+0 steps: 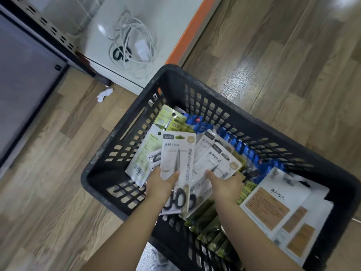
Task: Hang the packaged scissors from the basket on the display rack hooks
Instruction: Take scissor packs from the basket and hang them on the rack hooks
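A black slotted basket (195,83) stands on the wood floor, filled with packaged goods. My left hand (160,185) grips a white-carded pack of black-handled scissors (176,153), thumb across its front, holding it upright over the basket. My right hand (227,184) holds a second white scissors pack (218,159) that tilts to the right, thumb on top of it. More white and green packs (144,153) lie beneath and to the left. No rack hooks are in view.
Blue packets (244,147) fill the basket's far side, green packets (211,231) the near side, and large white cards with tan panels (281,212) the right. A white shelf base (166,26) with coiled cables and an orange edge stands behind. A perforated rack upright (46,28) runs at upper left.
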